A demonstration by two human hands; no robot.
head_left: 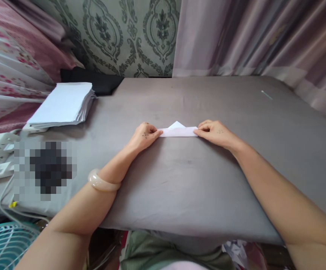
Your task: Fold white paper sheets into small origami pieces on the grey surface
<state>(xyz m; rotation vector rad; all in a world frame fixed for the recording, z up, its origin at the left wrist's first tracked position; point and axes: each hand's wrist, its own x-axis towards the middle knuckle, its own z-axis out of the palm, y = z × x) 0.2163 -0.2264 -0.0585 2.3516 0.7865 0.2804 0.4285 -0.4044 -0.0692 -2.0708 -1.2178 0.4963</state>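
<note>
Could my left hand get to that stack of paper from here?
Probably yes: nothing seems to stand between the left hand and the stack, though that hand now holds the folded paper.

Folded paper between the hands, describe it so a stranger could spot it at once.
On the gray-covered table, look near the middle, where the left hand and right hand hold opposite ends of the folded paper. It's a narrow pale strip with a small triangle jutting from its far edge, unlike the stack of flat sheets at left.
</note>
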